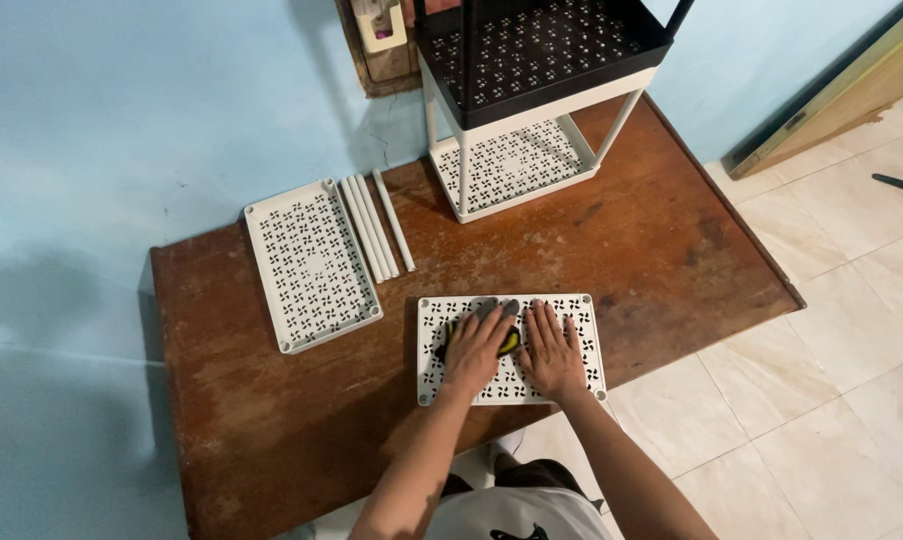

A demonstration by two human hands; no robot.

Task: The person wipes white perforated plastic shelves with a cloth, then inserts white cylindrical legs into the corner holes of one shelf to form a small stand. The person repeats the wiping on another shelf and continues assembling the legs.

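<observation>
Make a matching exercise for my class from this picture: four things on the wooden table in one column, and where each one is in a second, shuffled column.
Things
1. left hand
2. right hand
3. white rods
4. rack with a black top shelf

Places
A. at the far edge of the table, against the blue wall
B. flat on the near white tray, holding nothing
C. lying side by side next to the left-hand tray
D. on a black and yellow tool on the near white tray

Pairs: 1-D, 2-B, 3-C, 4-A
</observation>
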